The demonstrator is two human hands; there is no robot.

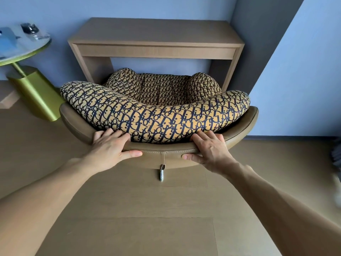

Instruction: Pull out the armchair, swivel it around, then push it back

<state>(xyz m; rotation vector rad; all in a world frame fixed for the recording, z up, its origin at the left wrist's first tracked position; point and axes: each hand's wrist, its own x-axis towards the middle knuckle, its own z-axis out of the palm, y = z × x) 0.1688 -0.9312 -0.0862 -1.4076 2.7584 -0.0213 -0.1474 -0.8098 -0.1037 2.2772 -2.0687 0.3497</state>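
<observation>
- Forearms reach forward from the bottom corners, bare, over a wooden floor (147, 209).
- Left hand (110, 150) clamps the top rim of the armchair (166, 154): fingers curled over the rim against the cushion, thumb pressed on the outer leather face.
- Right hand (210, 150) grips the same rim in the same way, apart from the left, with the stitched centre seam between the two thumbs.
- Below that seam, between the hands, a small metal tag (162, 174) hangs on a cord.
- Just beyond the fingers lies the patterned back cushion (156, 115), curving across the backrest.
- Past the cushion, the seat faces away and sits partly under a wooden desk (156, 36) against the wall.
- Far left of the left hand stands a green-gold side table (35, 89) with a glass top.
</observation>
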